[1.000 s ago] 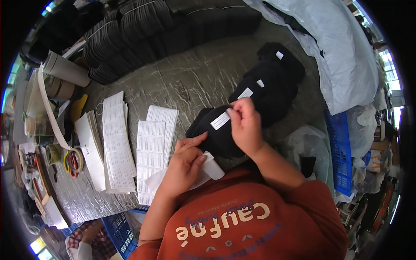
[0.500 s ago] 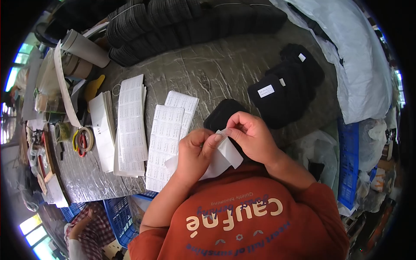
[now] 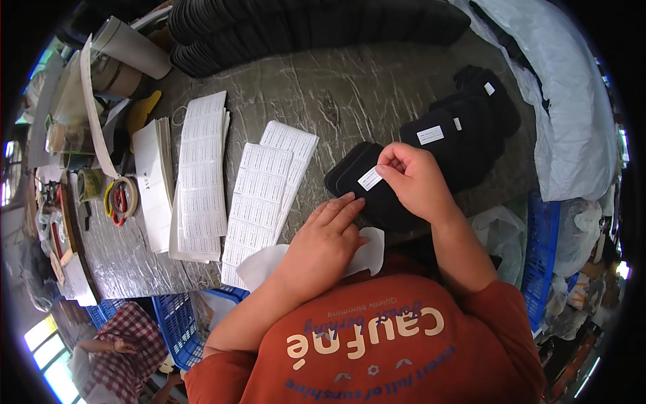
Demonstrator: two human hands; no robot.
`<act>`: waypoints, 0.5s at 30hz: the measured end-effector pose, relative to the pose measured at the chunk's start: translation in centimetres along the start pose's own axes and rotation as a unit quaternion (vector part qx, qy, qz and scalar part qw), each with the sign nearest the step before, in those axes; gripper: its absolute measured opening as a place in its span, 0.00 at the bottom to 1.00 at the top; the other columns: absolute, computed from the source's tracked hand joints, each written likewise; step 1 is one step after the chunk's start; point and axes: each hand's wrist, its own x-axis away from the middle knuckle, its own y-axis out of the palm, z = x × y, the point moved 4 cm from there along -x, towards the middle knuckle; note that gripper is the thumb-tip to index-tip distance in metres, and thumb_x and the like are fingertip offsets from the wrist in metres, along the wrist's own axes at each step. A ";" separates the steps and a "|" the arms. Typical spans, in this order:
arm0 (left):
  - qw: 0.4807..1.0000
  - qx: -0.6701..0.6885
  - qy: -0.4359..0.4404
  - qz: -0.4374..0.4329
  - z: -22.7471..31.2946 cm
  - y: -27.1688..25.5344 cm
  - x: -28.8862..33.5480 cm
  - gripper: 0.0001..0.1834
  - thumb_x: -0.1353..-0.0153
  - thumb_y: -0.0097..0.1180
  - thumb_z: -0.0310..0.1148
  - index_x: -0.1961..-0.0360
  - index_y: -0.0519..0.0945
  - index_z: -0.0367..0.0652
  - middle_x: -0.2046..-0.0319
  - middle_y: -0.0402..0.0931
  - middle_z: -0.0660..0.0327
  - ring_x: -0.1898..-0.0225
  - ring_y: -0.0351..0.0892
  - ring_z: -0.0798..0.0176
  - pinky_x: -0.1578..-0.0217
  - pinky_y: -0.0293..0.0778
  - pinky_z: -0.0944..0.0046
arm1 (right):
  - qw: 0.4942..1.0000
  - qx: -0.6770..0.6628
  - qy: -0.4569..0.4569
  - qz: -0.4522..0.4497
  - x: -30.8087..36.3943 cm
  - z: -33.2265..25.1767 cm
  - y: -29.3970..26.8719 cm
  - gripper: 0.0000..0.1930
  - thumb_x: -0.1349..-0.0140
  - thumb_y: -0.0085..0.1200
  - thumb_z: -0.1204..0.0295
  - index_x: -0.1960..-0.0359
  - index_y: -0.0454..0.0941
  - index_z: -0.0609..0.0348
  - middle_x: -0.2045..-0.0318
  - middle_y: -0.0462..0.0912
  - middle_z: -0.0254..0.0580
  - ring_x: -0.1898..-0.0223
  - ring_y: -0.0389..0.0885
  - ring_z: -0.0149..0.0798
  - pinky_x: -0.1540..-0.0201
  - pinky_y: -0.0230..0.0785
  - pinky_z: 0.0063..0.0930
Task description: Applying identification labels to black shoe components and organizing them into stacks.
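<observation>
My right hand [image 3: 412, 180] pinches the upper right end of a small white label [image 3: 370, 178], which lies on a black fabric pad [image 3: 351, 168]. Two fingertips of my left hand [image 3: 326, 232] press on the pad's near side, just below the label. Under that hand a plain white backing sheet [image 3: 370, 254] curls out on both sides; it seems held by the thumb and folded fingers, which are partly hidden. Beyond my right hand, more black pads [image 3: 464, 148] overlap in a pile, and some bear white labels [image 3: 431, 135].
Printed label sheets [image 3: 252, 209] and further stacks [image 3: 202, 175] lie to the left. Tape rolls [image 3: 128, 202] and scissors sit past them. Rows of black pads [image 3: 303, 27] line the back. A white bag [image 3: 572, 101] and blue crate [image 3: 542, 256] stand right; a person [image 3: 124, 347] is lower left.
My right hand has moved up and right, bringing the small label from the sheet onto the black pad. My left hand has turned over, its fingertips reaching the pad. The view has shifted slightly.
</observation>
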 end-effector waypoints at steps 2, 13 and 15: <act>1.000 0.002 -0.002 0.000 -0.1 0.1 0.1 0.11 0.49 0.64 0.29 0.74 0.75 0.34 0.44 0.73 0.49 0.38 0.68 0.46 0.41 0.67 0.49 | 1.000 -0.007 0.001 -0.004 0.0 0.1 0.2 0.03 0.40 0.56 0.79 0.70 0.76 0.66 0.78 0.78 0.35 0.74 0.73 0.23 0.71 0.67 0.22; 1.000 0.016 0.005 0.013 -0.2 0.1 -0.5 0.10 0.49 0.63 0.27 0.73 0.74 0.33 0.43 0.72 0.47 0.42 0.71 0.46 0.43 0.68 0.48 | 0.999 0.016 -0.029 0.024 -0.1 0.6 0.5 0.03 0.41 0.57 0.79 0.71 0.76 0.66 0.79 0.79 0.40 0.77 0.74 0.27 0.72 0.68 0.24; 1.000 0.019 -0.022 -0.006 -0.1 -0.1 -1.0 0.10 0.48 0.63 0.29 0.72 0.75 0.34 0.40 0.69 0.45 0.47 0.72 0.46 0.45 0.69 0.49 | 0.999 0.015 -0.025 0.025 0.0 0.5 0.4 0.04 0.41 0.57 0.79 0.72 0.76 0.66 0.79 0.79 0.40 0.77 0.75 0.27 0.72 0.68 0.24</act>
